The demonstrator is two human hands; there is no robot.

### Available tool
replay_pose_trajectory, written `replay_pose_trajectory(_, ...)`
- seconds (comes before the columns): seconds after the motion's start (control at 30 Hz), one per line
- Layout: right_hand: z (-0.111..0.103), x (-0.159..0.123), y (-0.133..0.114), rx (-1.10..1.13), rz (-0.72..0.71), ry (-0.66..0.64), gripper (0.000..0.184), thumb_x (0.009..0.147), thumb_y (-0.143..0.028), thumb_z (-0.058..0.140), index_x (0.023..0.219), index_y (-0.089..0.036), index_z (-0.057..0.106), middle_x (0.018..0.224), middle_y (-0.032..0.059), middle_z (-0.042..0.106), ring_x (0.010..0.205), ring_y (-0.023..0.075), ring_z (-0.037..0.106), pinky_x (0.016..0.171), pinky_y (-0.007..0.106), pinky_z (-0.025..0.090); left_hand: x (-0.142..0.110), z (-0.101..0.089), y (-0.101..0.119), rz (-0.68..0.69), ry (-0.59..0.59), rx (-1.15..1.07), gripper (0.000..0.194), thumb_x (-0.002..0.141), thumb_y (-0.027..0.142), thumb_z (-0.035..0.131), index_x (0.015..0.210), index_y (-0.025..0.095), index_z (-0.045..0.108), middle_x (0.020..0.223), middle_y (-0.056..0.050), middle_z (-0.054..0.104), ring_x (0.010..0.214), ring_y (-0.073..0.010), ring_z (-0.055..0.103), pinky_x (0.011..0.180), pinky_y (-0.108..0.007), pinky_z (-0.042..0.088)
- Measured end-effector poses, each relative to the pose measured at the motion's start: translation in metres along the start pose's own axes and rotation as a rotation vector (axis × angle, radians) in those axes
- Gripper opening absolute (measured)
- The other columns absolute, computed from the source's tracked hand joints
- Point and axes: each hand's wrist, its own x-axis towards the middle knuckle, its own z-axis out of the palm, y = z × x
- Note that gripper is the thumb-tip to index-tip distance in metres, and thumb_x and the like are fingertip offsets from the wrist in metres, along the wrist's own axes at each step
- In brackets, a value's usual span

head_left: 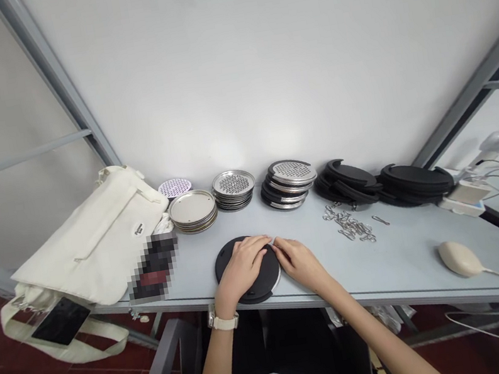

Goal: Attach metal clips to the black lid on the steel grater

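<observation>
A black round disc (261, 282) lies at the front edge of the table, with a thin silvery rim showing along its lower right side. Across its top rests my left hand (244, 268), its fingers reaching to the far right rim and the thumb lying on the black face. My right hand (299, 263) is closed at the disc's upper right edge, its fingertips meeting those of the left. What lies under the fingertips is hidden. Behind the hands stand a stack of plain metal discs (192, 209), a stack of metal grater discs (234, 184) and a mixed black-and-metal stack (292, 173).
Black round holders (348, 180) and more black discs (413, 180) are piled at the back right. Small metal clips (352, 226) lie in front. A white bag (97, 251) leans at the left. A corded cream device (460, 258) sits at the right.
</observation>
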Motion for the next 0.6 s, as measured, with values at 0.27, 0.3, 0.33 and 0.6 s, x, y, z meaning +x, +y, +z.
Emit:
replay_pose_trajectory(0.27,0.0003,-0.0005,0.0005,-0.004,-0.006,0.005,0.017,0.095,-0.02,0.035,0.084,-0.021,0.047,0.074,0.0023,0.059,0.066,0.0171,0.054,0.063,0.026,0.039,-0.0001,0.0002,-0.0008,0.012,0.004,-0.014,0.039,0.097,0.016,0.037,0.131,0.031,0.048,0.13,0.001,0.055,0.12,-0.0159,0.047,0.099,-0.035,0.037)
replay_pose_trajectory(0.3,0.0005,-0.0008,0.0007,-0.005,-0.004,0.006,0.017,0.095,-0.02,0.035,0.084,-0.021,0.047,0.074,0.0023,0.059,0.066,0.0171,0.054,0.063,0.026,0.039,-0.0002,0.0001,-0.0005,0.013,0.003,-0.011,0.039,0.097,0.016,0.037,0.131,0.03,0.048,0.129,0.001,0.056,0.12,-0.0161,0.047,0.098,-0.035,0.037)
replay_pose_trajectory(0.33,0.0008,-0.001,0.0009,-0.007,-0.003,0.008,0.017,0.095,-0.02,0.035,0.083,-0.021,0.047,0.074,0.0023,0.059,0.065,0.0171,0.053,0.063,0.026,0.039,-0.0002,-0.0001,-0.0002,0.013,0.001,-0.008,0.038,0.097,0.016,0.036,0.13,0.03,0.049,0.129,0.0,0.056,0.12,-0.0163,0.048,0.098,-0.035,0.037)
replay_pose_trajectory(0.6,0.0007,-0.001,0.0021,0.009,0.003,-0.003,0.019,0.097,-0.022,0.031,0.087,-0.021,0.047,0.075,0.0031,0.06,0.066,0.0181,0.054,0.062,0.027,0.039,0.0003,-0.0016,0.0025,0.004,-0.009,0.002,0.038,0.097,0.018,0.035,0.132,0.03,0.047,0.126,-0.001,0.057,0.117,-0.0168,0.049,0.097,-0.035,0.038)
